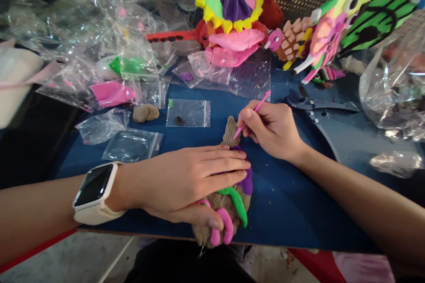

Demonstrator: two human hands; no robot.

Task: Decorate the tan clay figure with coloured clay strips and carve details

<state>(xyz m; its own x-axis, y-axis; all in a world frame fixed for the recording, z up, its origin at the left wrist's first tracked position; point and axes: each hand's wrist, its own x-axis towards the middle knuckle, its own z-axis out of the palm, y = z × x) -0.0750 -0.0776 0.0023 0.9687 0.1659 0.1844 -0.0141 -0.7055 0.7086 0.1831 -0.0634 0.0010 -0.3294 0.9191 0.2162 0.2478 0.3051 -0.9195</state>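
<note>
A brown clay figure [231, 130] with purple, green and pink parts lies flat on the blue table [285, 194]. My left hand [186, 181], a white smartwatch on its wrist, lies across the figure's middle with fingers stretched flat and the thumb curled under its lower edge. My right hand [272, 129] is closed in a pinch on a thin pink modelling tool [253, 111]. The tool's tip touches the figure's ridged brown upper end.
Finished bright clay creatures [232, 9] stand at the back against a perforated panel. Clear plastic bags [187, 112], a brown clay lump [145, 112] and pink clay [111, 93] lie left. Dark scissors [315, 105] lie right of my right hand. The table's near edge runs just below the figure.
</note>
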